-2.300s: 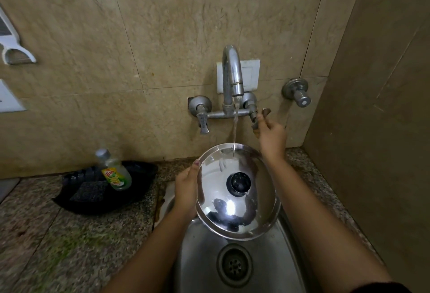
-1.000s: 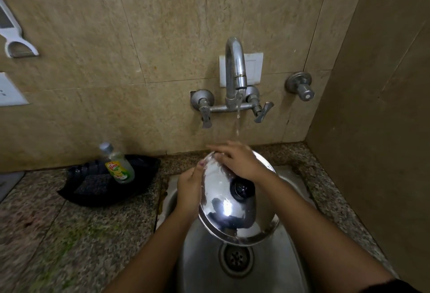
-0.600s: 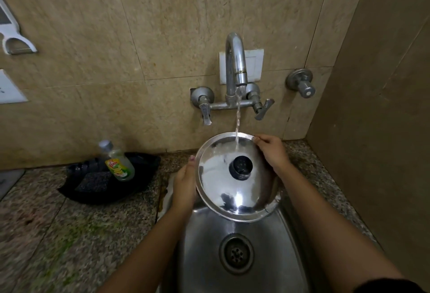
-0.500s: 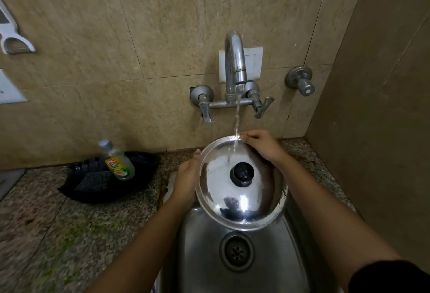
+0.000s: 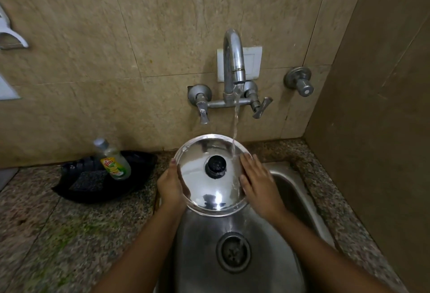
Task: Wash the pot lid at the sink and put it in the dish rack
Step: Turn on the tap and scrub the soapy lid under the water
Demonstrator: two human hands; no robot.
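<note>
Left hand (image 5: 171,186) gripping pot lid (image 5: 209,190) rim, right hand (image 5: 257,184) flat against it, over sink (image 5: 293,190); soap bottle (image 5: 113,161) in black tray (image 5: 139,176).

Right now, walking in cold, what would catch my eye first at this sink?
The shiny steel pot lid with its black knob, held over the sink between the left hand and right hand. Water pours from the tap onto the lid's right side. Off to the left, a dish soap bottle leans in a black tray.
</note>
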